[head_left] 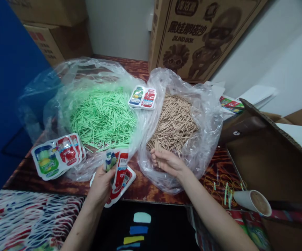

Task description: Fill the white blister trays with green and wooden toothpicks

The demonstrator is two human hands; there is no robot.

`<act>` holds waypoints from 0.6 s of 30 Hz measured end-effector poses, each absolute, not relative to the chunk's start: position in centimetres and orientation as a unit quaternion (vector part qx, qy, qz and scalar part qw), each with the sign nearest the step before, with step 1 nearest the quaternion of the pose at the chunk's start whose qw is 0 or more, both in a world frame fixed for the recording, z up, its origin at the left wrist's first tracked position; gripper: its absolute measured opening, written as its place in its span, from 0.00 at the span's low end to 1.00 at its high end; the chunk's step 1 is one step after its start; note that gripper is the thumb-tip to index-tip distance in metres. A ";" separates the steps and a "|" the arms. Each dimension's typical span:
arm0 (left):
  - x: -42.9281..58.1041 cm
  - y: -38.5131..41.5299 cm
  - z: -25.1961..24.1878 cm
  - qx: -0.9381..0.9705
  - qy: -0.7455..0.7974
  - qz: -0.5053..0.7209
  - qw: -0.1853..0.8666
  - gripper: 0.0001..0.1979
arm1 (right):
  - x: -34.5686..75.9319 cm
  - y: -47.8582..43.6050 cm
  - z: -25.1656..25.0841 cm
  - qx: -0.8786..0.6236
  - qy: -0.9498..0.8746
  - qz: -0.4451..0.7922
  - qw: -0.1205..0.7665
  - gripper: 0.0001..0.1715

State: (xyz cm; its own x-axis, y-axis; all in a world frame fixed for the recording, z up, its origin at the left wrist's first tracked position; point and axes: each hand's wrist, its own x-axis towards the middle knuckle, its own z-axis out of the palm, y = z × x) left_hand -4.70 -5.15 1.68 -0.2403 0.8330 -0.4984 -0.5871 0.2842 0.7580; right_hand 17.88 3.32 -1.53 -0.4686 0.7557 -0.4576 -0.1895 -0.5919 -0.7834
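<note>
My left hand (100, 184) is closed on a small printed packet (121, 170) with red cola and green-blue artwork, held upright and bent so its top gapes. Under it, more flat packets (129, 178) lie at the table edge. At the front of the right-hand clear bag (205, 122), my right hand (169, 163) pinches a few thin brown sticks (158, 148). A heap of the same brown sticks (177, 116) fills that bag. Thin green sticks (105, 116) are piled in the clear bag (59, 104) on the left.
A stack of packets (53, 157) lies at the left, another stack (142, 97) between the bags. Cardboard boxes (192, 45) stand behind. To the right are an open carton (260, 164), a tilted paper cup (251, 202) and rubber bands (216, 183). Netted packets (30, 219) sit at lower left.
</note>
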 end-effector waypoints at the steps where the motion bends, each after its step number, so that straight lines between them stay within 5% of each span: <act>1: -4.7 -5.2 1.6 0.115 0.526 0.585 0.606 0.15 | 17.6 2.9 -1.8 -0.391 -0.296 0.820 0.296 0.17; 8: -4.7 -6.1 1.4 0.107 0.523 0.580 0.616 0.18 | 16.1 0.8 -1.9 -0.426 -0.394 0.705 0.409 0.13; 13: -4.6 -6.0 1.4 0.105 0.518 0.585 0.615 0.19 | 15.8 -0.8 -2.4 -0.489 -0.560 0.537 0.399 0.10; 18: -4.2 -5.9 1.7 0.104 0.521 0.580 0.617 0.21 | 15.2 -1.9 -3.6 -0.487 -0.576 0.504 0.420 0.11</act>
